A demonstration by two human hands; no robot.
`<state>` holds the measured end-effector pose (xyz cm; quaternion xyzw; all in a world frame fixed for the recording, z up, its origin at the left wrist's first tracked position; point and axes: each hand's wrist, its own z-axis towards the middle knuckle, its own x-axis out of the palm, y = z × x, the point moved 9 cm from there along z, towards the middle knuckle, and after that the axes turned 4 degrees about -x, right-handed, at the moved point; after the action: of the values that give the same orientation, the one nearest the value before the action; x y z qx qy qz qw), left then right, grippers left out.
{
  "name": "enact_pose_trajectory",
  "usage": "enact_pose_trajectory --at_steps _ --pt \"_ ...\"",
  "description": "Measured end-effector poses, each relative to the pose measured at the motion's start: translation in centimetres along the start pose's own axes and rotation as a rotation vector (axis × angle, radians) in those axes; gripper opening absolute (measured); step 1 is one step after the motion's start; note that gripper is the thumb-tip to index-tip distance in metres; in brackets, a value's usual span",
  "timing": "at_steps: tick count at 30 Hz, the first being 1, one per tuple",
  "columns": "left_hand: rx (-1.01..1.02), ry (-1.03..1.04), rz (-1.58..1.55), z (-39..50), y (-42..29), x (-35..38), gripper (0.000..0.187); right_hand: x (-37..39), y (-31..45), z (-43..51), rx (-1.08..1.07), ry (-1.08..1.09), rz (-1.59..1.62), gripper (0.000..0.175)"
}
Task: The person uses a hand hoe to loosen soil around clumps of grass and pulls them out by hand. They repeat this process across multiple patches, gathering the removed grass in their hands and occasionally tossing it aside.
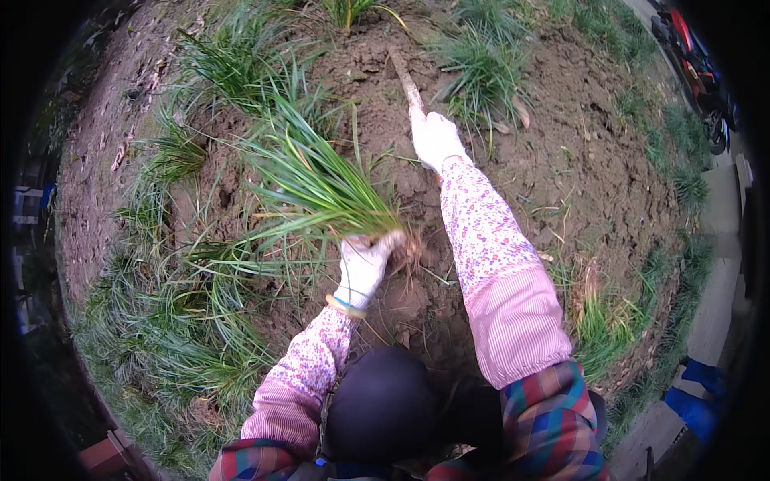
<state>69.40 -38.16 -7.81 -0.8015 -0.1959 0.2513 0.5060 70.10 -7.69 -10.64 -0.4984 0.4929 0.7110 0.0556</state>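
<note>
My left hand (366, 264), in a white knit glove with a yellowish band at the wrist, grips the base of a clump of long-leaved grass (325, 180). The leaves fan out to the upper left, and the brown roots (411, 249) hang loose above the soil on the right. Farther forward, my right hand (437, 137), gloved the same way, is closed around a rough wooden handle (404, 77). The handle's far end meets the soil; whether a blade is there cannot be told. Floral sleeve covers reach over both forearms.
Grass tufts stand in the brown soil (577, 174) at upper left (234, 72) and upper right (484, 66). Dense grass (198, 337) covers the lower left. Another clump (601, 327) is at right. Beyond it runs a pale paved strip (716, 288), with a red vehicle (686, 42) at upper right.
</note>
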Motion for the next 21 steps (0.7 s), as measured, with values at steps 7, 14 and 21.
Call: enact_pose_trajectory --at_steps 7,14,21 --pt "0.337 -0.606 -0.166 13.9 -18.5 -4.7 0.058 1.7 -1.5 -5.3 0.140 -0.057 0.220 0.074" --pt "0.302 -0.353 0.338 34.2 -13.8 -2.1 0.090 1.8 -1.2 -10.8 0.102 -0.223 0.294 0.056" --pt "0.479 -0.289 0.905 37.0 -12.1 1.4 0.051 2.9 -3.4 -10.1 0.231 -0.115 0.443 0.049"
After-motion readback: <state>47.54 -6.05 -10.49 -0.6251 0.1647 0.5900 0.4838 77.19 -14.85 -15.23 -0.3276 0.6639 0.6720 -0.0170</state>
